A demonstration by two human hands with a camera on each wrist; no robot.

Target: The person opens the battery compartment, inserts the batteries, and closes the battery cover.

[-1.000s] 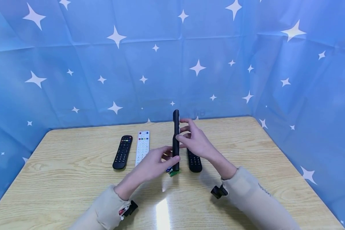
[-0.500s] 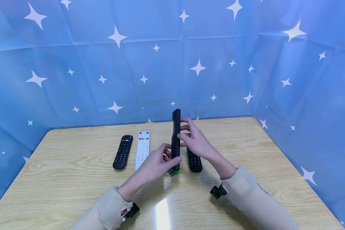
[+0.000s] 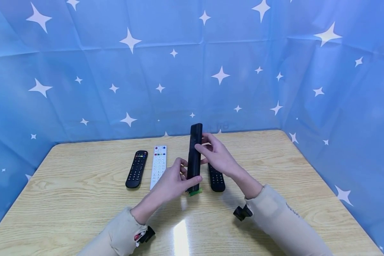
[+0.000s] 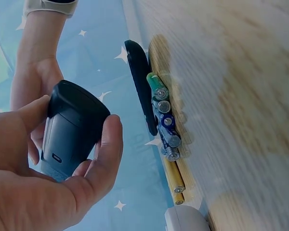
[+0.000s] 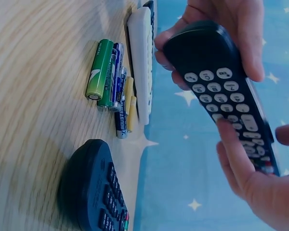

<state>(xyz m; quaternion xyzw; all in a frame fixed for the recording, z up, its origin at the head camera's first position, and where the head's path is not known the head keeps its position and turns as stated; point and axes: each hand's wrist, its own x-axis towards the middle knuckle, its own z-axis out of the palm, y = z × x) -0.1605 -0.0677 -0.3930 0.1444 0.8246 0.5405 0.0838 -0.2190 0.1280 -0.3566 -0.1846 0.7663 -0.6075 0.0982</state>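
Observation:
A black remote control [image 3: 193,161] is held up over the table, its back turned toward the head camera. My left hand [image 3: 172,182] grips its lower end, thumb on one side and fingers on the other. Higher up, my right hand [image 3: 219,156] holds it with the thumb on the back and fingers on the button side. The right wrist view shows round white buttons on the remote's face [image 5: 202,53]. In the left wrist view the back carries a cover with a small oval latch [image 4: 57,158]. Below lie several batteries [image 4: 163,106], mostly hidden from the head camera.
On the wooden table [image 3: 83,206], a black remote [image 3: 136,170] and a white remote [image 3: 159,165] lie to the left. Another black remote [image 3: 217,181] lies just right of the hands. Green, blue and yellow batteries [image 5: 102,72] sit together between these. A blue starred cloth [image 3: 179,71] stands behind.
The held remote has turned from edge-on so its back now faces the head camera. My right thumb has shifted onto the back. The other remotes have not moved.

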